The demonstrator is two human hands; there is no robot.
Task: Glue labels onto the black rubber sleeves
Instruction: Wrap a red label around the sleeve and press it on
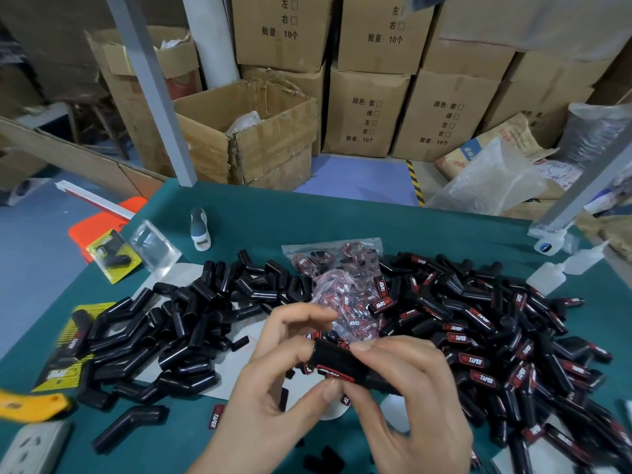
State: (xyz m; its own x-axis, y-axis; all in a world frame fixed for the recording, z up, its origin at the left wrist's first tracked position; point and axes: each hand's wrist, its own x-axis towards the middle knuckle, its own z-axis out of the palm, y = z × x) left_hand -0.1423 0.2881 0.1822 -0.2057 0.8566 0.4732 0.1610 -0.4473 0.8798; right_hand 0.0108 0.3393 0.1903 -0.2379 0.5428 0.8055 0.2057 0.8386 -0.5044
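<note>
Near the front edge of the surface (260,213), one black sleeve (345,364) is pinched between the left hand (273,381) and the right hand (410,391), a red label (333,370) being pressed onto it. Toward the right edge a large heap of labelled sleeves (496,340) is seen, seemingly finished. Toward the left edge a heap of bare sleeves (178,330) is left. Farther back, between them, a bag of labels (345,278) is lying.

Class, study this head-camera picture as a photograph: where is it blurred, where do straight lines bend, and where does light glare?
Head view: the yellow tool at the left edge and the sleeves at the lower right corner smear; the grey post leans and the table edge bows with wide-angle distortion; soft highlights shine on the plain sleeves and the label bag.
</note>
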